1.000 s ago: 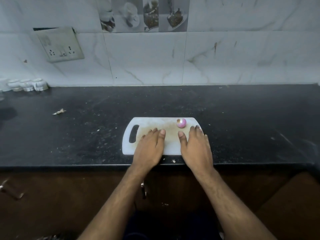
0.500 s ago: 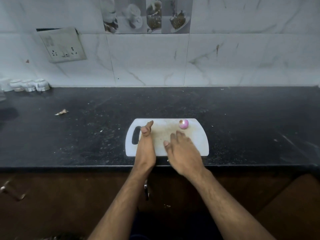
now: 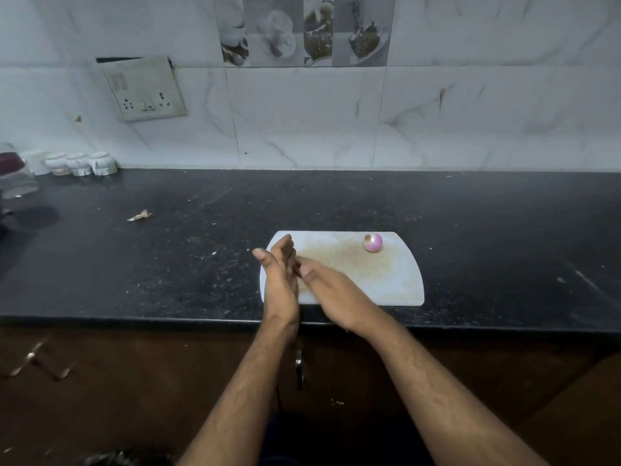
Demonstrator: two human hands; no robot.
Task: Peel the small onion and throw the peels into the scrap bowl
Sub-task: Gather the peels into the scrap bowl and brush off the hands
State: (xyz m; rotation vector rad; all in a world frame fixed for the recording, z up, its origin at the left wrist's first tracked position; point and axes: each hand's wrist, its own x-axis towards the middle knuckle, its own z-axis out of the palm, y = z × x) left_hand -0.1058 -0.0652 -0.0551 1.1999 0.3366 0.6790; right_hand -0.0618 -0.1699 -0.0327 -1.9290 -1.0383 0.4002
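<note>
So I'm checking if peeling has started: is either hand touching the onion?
Apart. The head view shows the onion alone at the far side of the cutting board, bare board between it and the right hand; the left hand is farther off.

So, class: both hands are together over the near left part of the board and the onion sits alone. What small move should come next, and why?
Probably reach the right hand to the onion at the board's far right and pick it up. Neither it nor the left hand holds anything, and the onion lies untouched.
</note>
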